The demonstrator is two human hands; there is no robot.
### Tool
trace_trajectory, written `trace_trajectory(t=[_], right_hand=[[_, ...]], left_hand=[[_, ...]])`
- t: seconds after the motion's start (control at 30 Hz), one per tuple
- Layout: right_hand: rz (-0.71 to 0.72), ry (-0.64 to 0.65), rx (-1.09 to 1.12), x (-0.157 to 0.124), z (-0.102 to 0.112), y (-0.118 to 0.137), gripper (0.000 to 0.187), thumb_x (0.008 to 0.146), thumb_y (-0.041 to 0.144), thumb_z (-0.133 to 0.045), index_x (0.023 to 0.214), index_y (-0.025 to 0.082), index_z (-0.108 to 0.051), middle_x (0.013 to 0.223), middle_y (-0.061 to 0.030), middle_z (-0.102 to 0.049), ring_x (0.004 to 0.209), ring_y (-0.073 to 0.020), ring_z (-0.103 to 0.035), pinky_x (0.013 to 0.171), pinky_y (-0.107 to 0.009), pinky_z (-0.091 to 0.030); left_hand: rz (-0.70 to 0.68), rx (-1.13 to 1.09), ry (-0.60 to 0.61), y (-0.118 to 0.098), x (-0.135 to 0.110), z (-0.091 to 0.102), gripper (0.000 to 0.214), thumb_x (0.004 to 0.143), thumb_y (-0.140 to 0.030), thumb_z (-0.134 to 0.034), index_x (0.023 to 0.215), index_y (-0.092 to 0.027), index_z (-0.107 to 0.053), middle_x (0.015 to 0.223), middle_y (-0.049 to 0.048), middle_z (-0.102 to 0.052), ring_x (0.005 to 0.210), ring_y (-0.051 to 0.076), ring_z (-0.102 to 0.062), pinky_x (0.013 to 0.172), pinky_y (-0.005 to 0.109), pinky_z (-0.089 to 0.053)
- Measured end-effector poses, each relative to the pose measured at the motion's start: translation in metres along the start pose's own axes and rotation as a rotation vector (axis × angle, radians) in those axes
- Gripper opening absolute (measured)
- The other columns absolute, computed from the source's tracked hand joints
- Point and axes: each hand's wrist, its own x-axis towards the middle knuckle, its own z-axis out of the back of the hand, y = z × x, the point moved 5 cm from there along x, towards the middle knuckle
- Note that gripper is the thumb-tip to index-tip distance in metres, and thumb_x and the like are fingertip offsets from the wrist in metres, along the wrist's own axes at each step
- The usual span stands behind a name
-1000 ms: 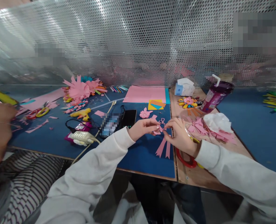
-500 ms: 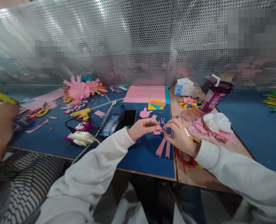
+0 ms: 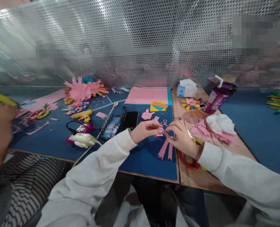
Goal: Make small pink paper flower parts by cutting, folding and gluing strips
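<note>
My left hand (image 3: 146,130) and my right hand (image 3: 181,136) meet over the blue table, fingertips pinched together on a small strip of pink paper (image 3: 163,131). The fingers cover most of the strip. Below them lie pink paper ribbon tails (image 3: 165,150) with notched ends. Just beyond the hands are a pink paper flower (image 3: 147,114) and a small looped pink paper piece (image 3: 164,122). Under my right wrist rest scissors with red handles (image 3: 189,162), partly hidden by the hand.
Phones (image 3: 130,120), a yellow glue gun (image 3: 83,116) and a power strip (image 3: 82,138) lie left. Pink sheets (image 3: 147,95) are at the back. A purple cup (image 3: 219,98), tissue box (image 3: 186,88) and pink scraps (image 3: 199,127) stand right. Another person's hand (image 3: 1,116) is far left.
My fingertips have shifted slightly on the pink strip, while both hands stay in nearly the same place. The things on the table have not moved.
</note>
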Motion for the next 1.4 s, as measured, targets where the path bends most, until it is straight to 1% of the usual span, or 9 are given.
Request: trace_trajectory(t=[0.27,0.4,0.63,0.8,1.0,1.1,1.3,1.4], right_hand=[[0.007,-0.007,-0.023,-0.0003,0.001,0.0008,0.008,0.079,0.015,-0.059,0.08,0.022,-0.055,0.08,-0.0027,-0.058,0.077,-0.0184,-0.05,0.071,-0.034,-0.033],[0.011,-0.005,-0.032,-0.0005,0.0011,0.0009,0.007,0.079,0.015,-0.059,0.08,0.021,-0.056,0.08,-0.0029,-0.058,0.078,-0.0182,-0.05,0.071,-0.034,-0.033],[0.008,-0.009,-0.041,-0.0012,0.0004,0.0005,0.008,0.078,0.014,-0.059,0.08,0.021,-0.056,0.08,-0.0024,-0.058,0.078,-0.018,-0.05,0.073,-0.034,-0.033],[0.003,-0.016,-0.041,-0.0004,0.0005,0.0006,0.007,0.078,0.015,-0.059,0.08,0.021,-0.056,0.08,-0.0027,-0.057,0.079,-0.0182,-0.05,0.072,-0.034,-0.033],[0.024,-0.023,-0.05,-0.0008,-0.0018,-0.0007,0.006,0.078,0.017,-0.059,0.08,0.021,-0.056,0.081,-0.0028,-0.058,0.079,-0.0181,-0.05,0.072,-0.034,-0.033],[0.025,-0.028,-0.062,-0.0009,-0.0024,-0.001,0.006,0.078,0.017,-0.06,0.08,0.021,-0.056,0.082,-0.003,-0.058,0.08,-0.018,-0.05,0.073,-0.034,-0.033],[0.003,-0.053,-0.094,0.0011,-0.0017,0.0011,0.007,0.077,0.015,-0.06,0.078,0.02,-0.056,0.081,-0.0024,-0.058,0.079,-0.0172,-0.05,0.073,-0.033,-0.032],[-0.005,-0.054,-0.124,0.0019,-0.0015,0.0014,0.004,0.078,0.016,-0.059,0.078,0.02,-0.057,0.082,-0.0032,-0.059,0.081,-0.0176,-0.05,0.072,-0.033,-0.032]], left_hand=[[0.009,0.004,-0.005,0.0023,-0.0004,-0.0001,0.03,0.068,-0.027,-0.073,0.092,-0.012,-0.066,0.085,0.0047,-0.067,0.069,0.011,-0.062,0.063,0.023,-0.051],[0.022,-0.011,0.005,0.0007,-0.0007,-0.0016,0.031,0.067,-0.028,-0.073,0.093,-0.013,-0.065,0.081,0.0036,-0.066,0.068,0.011,-0.061,0.063,0.024,-0.051],[0.01,0.006,-0.002,-0.0014,-0.0013,-0.0004,0.031,0.067,-0.026,-0.072,0.095,-0.013,-0.066,0.076,0.0018,-0.063,0.067,0.011,-0.059,0.067,0.027,-0.051],[-0.006,-0.003,-0.02,0.0002,-0.0002,0.001,0.032,0.066,-0.025,-0.073,0.094,-0.013,-0.067,0.08,0.0029,-0.065,0.072,0.011,-0.06,0.074,0.028,-0.05],[0.004,-0.001,-0.062,0.0034,0.0008,0.0025,0.033,0.066,-0.029,-0.073,0.094,-0.013,-0.067,0.083,0.0047,-0.067,0.074,0.013,-0.061,0.071,0.027,-0.051],[0.018,-0.019,-0.058,0.0056,0.0012,0.0029,0.032,0.067,-0.029,-0.073,0.094,-0.014,-0.067,0.088,0.0055,-0.068,0.076,0.014,-0.062,0.069,0.026,-0.051],[-0.008,0.028,-0.084,0.0054,0.0021,0.0059,0.032,0.066,-0.029,-0.074,0.094,-0.014,-0.067,0.093,0.0065,-0.069,0.087,0.017,-0.064,0.08,0.031,-0.052],[-0.019,0.058,-0.09,0.0045,0.0021,0.0064,0.035,0.066,-0.031,-0.074,0.095,-0.014,-0.067,0.096,0.0081,-0.07,0.09,0.019,-0.064,0.083,0.034,-0.052]])
